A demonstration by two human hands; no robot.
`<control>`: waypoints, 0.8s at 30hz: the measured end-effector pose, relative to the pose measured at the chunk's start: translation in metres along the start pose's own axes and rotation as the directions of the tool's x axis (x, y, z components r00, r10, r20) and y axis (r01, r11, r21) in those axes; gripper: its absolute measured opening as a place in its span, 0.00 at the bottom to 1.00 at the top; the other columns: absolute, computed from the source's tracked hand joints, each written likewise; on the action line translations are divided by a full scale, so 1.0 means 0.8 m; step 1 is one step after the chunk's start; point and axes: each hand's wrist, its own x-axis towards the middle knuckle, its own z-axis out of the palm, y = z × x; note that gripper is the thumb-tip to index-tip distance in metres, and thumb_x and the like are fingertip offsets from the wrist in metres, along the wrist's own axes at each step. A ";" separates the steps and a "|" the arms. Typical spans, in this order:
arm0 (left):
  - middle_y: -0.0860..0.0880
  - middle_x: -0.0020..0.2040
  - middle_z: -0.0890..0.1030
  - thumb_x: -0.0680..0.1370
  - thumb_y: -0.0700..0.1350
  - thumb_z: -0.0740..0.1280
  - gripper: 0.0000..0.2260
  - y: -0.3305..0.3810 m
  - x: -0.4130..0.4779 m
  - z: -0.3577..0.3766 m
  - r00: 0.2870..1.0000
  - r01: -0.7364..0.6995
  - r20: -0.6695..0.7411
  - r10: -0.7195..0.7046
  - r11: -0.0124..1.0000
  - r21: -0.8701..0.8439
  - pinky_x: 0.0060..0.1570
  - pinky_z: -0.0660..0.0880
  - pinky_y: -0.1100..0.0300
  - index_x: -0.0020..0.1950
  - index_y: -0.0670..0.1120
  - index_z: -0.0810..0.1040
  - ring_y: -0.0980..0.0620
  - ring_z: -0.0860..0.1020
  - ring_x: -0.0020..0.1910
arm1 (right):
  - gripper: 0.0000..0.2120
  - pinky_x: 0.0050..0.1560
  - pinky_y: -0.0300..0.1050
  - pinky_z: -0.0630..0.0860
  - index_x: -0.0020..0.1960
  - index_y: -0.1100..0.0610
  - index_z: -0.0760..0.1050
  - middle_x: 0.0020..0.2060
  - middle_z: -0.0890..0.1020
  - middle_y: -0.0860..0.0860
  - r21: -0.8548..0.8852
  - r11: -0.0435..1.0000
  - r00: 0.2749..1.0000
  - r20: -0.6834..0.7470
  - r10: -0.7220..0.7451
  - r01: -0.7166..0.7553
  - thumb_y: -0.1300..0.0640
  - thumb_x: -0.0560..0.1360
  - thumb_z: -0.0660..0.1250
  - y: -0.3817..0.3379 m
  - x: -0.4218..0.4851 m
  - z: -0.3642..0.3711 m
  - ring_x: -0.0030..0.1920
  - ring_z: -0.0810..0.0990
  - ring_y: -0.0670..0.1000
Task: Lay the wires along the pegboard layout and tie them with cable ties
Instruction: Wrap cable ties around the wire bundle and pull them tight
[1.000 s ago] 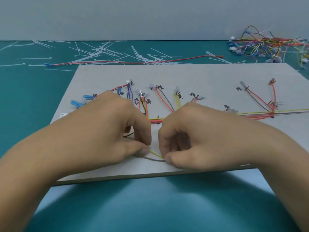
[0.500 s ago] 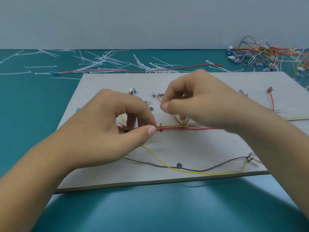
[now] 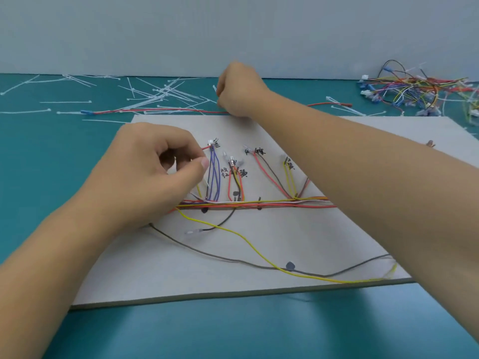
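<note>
On the pegboard (image 3: 181,275) most wires are laid in 1 trunk (image 3: 259,204), 2 loose wires (image 3: 223,226) are left in front, and the tying seems mostly to remain. The left hand (image 3: 155,174) is curled beside the trunk, the right hand (image 3: 238,92) over the cable ties (image 3: 160,95); what is held cannot be told.

Grey board (image 3: 181,268), teal table (image 3: 39,164), white cable ties (image 3: 158,98), yellow wire (image 3: 207,223), brown wire (image 3: 233,260), purple wires (image 3: 215,174)

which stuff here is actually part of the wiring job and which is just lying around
In the job: flat grey layout board; bundle of coloured wires laid across it; loose yellow wire and brown wire; scattered white cable ties, at the right hand.
Lying about, it seems: tangled heap of coloured wires far right; long red wire behind the board.
</note>
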 end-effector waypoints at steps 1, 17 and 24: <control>0.51 0.33 0.78 0.74 0.49 0.70 0.06 -0.003 0.001 -0.002 1.000 0.012 -0.014 -0.012 1.000 -0.002 0.28 0.63 0.64 0.38 0.51 0.83 0.54 0.68 0.29 | 0.13 0.54 0.49 0.83 0.54 0.58 0.83 0.50 0.85 0.55 -0.008 1.000 1.000 -0.011 -0.003 0.003 0.64 0.71 0.67 -0.003 0.006 0.004 0.52 0.84 0.57; 0.52 0.28 0.75 0.77 0.43 0.74 0.07 -0.010 0.002 -0.007 0.997 0.082 -0.003 -0.082 0.997 -0.005 0.28 0.63 0.69 0.38 0.49 0.84 0.58 0.67 0.27 | 0.12 0.33 0.44 0.65 0.37 0.54 0.60 0.35 0.67 0.51 -0.180 0.981 0.996 0.059 -0.068 0.078 0.65 0.74 0.59 -0.002 0.019 0.018 0.37 0.69 0.54; 0.58 0.30 0.76 0.77 0.45 0.72 0.06 -0.013 0.004 -0.007 0.990 0.139 -0.019 -0.138 0.988 0.065 0.28 0.64 0.70 0.40 0.52 0.84 0.57 0.70 0.28 | 0.12 0.36 0.44 0.66 0.36 0.56 0.61 0.34 0.69 0.53 -0.251 0.965 0.997 0.010 -0.082 0.082 0.67 0.75 0.57 -0.025 -0.032 -0.061 0.33 0.69 0.55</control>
